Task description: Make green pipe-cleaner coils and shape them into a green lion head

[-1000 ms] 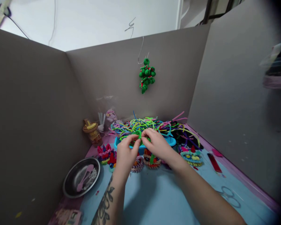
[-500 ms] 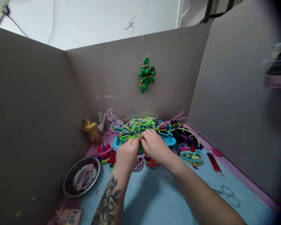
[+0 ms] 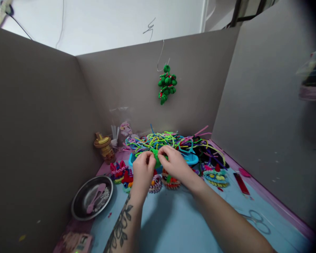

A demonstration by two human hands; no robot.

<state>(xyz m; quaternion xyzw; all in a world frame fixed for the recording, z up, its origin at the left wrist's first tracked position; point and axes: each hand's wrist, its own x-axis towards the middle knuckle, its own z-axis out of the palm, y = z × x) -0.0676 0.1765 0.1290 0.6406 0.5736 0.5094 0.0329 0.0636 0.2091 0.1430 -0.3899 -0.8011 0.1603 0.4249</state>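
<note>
Currently | green piece (image 3: 156,154) | between left hand (image 3: 142,170) and right hand (image 3: 174,163) fingertips

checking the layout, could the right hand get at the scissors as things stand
Probably yes, once it lets go: the right hand pinches the green piece. The scissors lie on the blue surface beside the right forearm, which seems to hide part but leaves the rest free.

"Can you read any words or numbers here?"
"None at all."
"What about the pink box (image 3: 75,242) at the lower left?"
"Its surface is too blurred to read."
"And the jar (image 3: 106,153)?"
"Too small to make out any lettering."
</note>
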